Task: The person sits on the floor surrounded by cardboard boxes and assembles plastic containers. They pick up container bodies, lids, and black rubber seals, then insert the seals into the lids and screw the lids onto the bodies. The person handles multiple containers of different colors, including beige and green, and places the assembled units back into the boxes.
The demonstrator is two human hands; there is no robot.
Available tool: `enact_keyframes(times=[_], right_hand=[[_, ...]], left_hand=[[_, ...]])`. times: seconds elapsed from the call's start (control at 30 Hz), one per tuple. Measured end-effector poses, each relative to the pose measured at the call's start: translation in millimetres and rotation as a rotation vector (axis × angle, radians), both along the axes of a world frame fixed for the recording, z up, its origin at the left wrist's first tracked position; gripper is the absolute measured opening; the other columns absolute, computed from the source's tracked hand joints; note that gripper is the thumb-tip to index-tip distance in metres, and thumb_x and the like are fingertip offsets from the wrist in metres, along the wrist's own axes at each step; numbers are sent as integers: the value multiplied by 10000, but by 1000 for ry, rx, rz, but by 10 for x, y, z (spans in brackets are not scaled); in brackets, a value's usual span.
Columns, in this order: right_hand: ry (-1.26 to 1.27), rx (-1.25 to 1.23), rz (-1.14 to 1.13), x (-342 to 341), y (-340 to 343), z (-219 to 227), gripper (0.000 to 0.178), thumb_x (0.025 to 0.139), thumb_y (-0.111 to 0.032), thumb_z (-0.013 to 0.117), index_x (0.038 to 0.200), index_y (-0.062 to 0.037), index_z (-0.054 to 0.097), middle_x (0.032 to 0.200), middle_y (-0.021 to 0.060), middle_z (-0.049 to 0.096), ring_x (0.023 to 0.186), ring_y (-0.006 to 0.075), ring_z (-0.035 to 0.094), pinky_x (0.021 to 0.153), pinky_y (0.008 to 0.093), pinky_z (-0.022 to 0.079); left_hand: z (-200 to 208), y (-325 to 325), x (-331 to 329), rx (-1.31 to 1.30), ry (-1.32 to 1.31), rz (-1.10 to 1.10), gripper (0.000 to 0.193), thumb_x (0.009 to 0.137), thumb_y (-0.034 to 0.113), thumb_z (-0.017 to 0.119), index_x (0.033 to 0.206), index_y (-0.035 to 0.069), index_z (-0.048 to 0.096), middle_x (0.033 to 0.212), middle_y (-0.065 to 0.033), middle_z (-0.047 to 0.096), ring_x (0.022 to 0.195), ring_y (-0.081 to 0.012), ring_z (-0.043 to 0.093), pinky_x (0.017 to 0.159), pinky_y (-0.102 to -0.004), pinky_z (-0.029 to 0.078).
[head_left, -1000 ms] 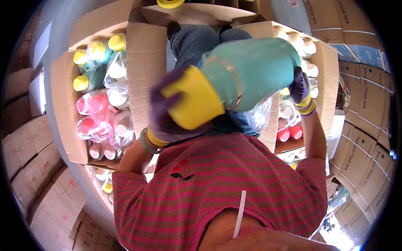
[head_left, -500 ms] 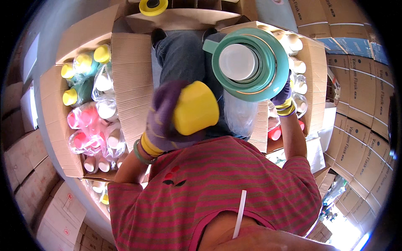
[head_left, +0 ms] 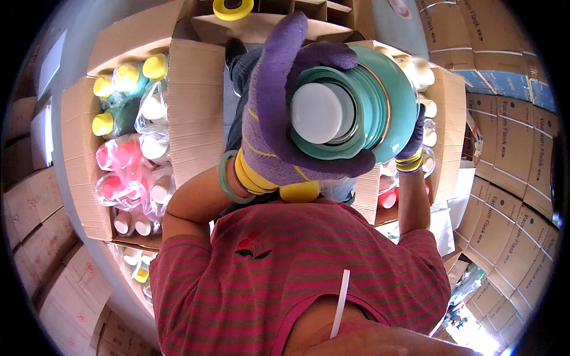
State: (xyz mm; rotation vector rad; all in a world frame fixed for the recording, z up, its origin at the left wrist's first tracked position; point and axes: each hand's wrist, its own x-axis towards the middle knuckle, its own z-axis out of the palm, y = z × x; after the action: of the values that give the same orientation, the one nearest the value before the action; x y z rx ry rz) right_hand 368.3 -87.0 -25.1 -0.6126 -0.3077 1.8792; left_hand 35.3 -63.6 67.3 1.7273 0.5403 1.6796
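A teal vacuum flask (head_left: pixel 396 107) with a thin gold ring is tilted so its mouth faces up toward me. A white stopper (head_left: pixel 313 114) sits in the mouth. Wrapped around the flask's neck is my left hand (head_left: pixel 267 127), in a purple glove with a yellow cuff; one finger sticks up, off the flask. My right hand (head_left: pixel 415 139), gloved alike, holds the flask's far right side, its fingers mostly hidden behind the body. Below my left wrist, a yellow cup-shaped lid (head_left: pixel 300 191) shows partly at my lap, against my striped shirt.
To my left, an open carton (head_left: pixel 196 101) holds bagged flasks with yellow, pink and white tops. Another open carton (head_left: pixel 448 118) of flasks stands at my right. Ahead is a divided box (head_left: pixel 267 29) with a yellow ring-shaped piece (head_left: pixel 233 7) at its edge. Stacked cartons (head_left: pixel 504 136) line the right.
My left hand has let go of the yellow lid, now down at my lap, and has moved up and right onto the flask's neck. The flask has shifted slightly toward me.
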Motion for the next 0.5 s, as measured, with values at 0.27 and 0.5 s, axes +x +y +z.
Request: enact_keyframes(times=[0.27, 0.5], right_hand=[[-116, -101, 4, 238, -94, -468, 529, 991, -433, 469, 1391, -88, 488, 1394, 130, 544, 1271, 312, 531, 1072, 518, 428], [-153, -5, 67, -113, -57, -36, 585, 973, -482, 478, 1412, -96, 460, 1411, 127, 527, 1285, 314, 517, 1073, 530, 418]], left_hand=[[42, 29, -128, 79, 32, -68, 1409, 537, 399, 971, 1529, -8, 56, 1245, -176, 581, 1146, -304, 586, 1041, -442, 423], [88, 8, -195, 73, -76, -257, 1322, 469, 374, 1003, 1474, -55, 259, 1202, -129, 631, 1091, -240, 625, 991, -377, 460]])
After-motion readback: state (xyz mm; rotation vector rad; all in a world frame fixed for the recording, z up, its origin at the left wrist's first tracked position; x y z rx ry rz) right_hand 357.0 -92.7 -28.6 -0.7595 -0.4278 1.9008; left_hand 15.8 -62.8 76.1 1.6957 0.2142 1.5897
